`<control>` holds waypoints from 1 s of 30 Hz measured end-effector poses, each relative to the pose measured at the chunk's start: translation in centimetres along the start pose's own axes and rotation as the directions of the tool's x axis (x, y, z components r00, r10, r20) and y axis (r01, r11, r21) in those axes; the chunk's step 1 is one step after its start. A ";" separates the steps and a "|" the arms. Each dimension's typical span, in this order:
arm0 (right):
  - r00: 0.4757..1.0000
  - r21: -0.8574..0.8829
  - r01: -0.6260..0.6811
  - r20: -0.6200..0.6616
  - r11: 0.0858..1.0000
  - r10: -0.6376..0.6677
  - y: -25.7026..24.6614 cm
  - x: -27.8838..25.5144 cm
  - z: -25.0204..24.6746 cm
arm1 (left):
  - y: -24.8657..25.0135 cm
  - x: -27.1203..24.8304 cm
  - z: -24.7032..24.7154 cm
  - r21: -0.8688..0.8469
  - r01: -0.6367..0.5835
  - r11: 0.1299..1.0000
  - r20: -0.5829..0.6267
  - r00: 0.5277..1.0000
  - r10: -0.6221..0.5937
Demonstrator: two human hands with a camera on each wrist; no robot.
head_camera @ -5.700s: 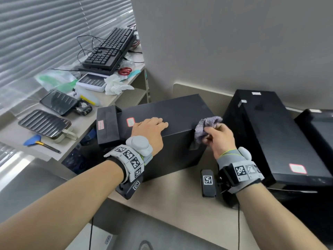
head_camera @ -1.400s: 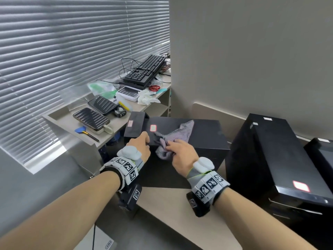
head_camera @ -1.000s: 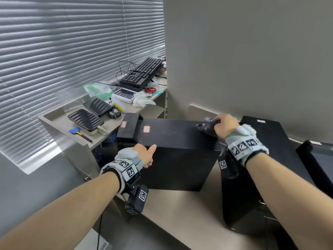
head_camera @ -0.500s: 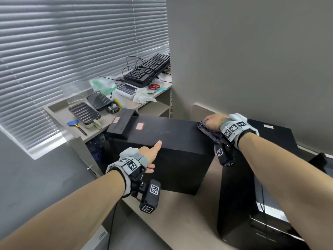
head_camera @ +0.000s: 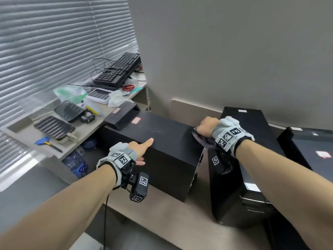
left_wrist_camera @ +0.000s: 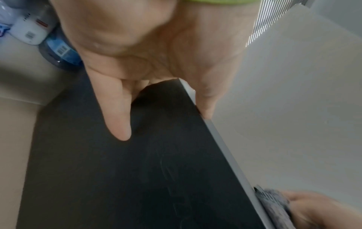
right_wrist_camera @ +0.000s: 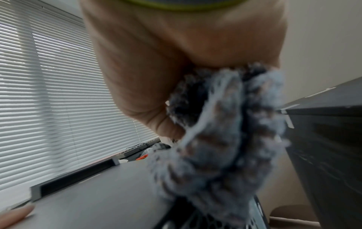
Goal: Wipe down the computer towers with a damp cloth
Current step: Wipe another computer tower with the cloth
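While gripping fuzzy cloth (head_camera: 202,139), right hand (head_camera: 207,126) presses boxy tower (head_camera: 162,139).

tower (head_camera: 153,130): matt black panels, smooth, faint smears | cloth (right_wrist_camera: 219,147): fuzzy grey looped fabric | desk (head_camera: 171,219): smooth beige laminate | blinds (head_camera: 54,42): glossy slats
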State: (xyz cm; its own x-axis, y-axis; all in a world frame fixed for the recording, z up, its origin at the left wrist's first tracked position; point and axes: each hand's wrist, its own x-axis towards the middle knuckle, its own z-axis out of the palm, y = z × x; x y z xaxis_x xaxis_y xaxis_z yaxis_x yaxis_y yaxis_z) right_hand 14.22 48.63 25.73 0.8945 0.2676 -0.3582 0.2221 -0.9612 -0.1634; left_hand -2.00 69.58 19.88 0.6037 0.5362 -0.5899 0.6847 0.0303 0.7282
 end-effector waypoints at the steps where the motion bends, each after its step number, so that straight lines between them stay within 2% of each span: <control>1: 1.000 0.012 -0.024 -0.013 1.000 0.024 0.2 -0.8 0.1 | 0.2 0.6 -0.2 -0.003 -0.012 1.000 0.017 1.000 0.012; 7: 0.997 0.106 -0.073 -0.015 0.992 0.075 0.8 -4.8 1.2 | 1.5 3.7 -1.5 -0.029 -0.103 0.994 0.082 0.991 0.105; 12: 0.996 0.232 -0.078 0.061 0.970 0.065 0.3 -7.1 2.8 | 3.6 5.0 -2.1 0.163 -0.261 0.952 0.099 0.964 0.247; 15: 0.993 0.315 -0.072 0.107 0.947 0.040 0.2 -7.8 3.0 | 4.4 5.2 -2.4 0.265 -0.365 0.893 0.086 0.931 0.355; 17: 0.998 0.412 -0.064 0.042 0.909 0.050 0.3 -7.6 2.6 | 4.4 5.1 -2.5 0.371 -0.432 0.822 0.086 0.897 0.433; 19: 0.991 0.477 -0.032 -0.100 0.878 0.091 0.6 -6.8 1.5 | 3.9 5.0 -2.7 0.499 -0.451 0.740 0.087 0.876 0.475; 21: 0.956 0.524 0.036 -0.266 0.851 0.124 0.5 -5.5 -0.1 | 3.3 4.3 -2.7 0.553 -0.486 0.676 0.082 0.840 0.537; 23: 0.921 0.569 0.152 -0.378 0.808 0.093 -0.6 -4.1 -1.9 | 2.5 3.5 -2.4 0.576 -0.524 0.627 0.103 0.808 0.580; 25: 0.914 0.551 0.239 -0.406 0.800 0.007 -2.3 -2.4 -2.6 | 1.7 2.7 -2.0 0.610 -0.531 0.589 0.129 0.799 0.587; 26: 0.926 0.513 0.254 -0.375 0.820 -0.053 -3.1 -1.7 -2.5 | 1.2 2.3 -1.8 0.623 -0.526 0.579 0.130 0.800 0.586; 28: 0.961 0.348 0.244 -0.210 0.905 -0.178 -4.3 -0.9 -1.1 | 0.6 1.9 -1.5 0.639 -0.500 0.585 0.117 0.815 0.568; 30: 0.964 0.096 0.254 -0.101 0.962 -0.244 -4.9 -0.7 0.7 | 0.2 1.7 -1.3 0.640 -0.488 0.594 0.106 0.821 0.561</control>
State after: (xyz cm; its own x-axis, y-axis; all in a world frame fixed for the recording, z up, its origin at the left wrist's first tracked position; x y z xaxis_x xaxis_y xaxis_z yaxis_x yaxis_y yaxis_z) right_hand 12.26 53.20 26.08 0.8476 0.4862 -0.2128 0.4036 -0.8508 -0.3365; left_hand -1.34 71.55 19.48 0.9230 0.3678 -0.1130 0.3730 -0.7835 0.4970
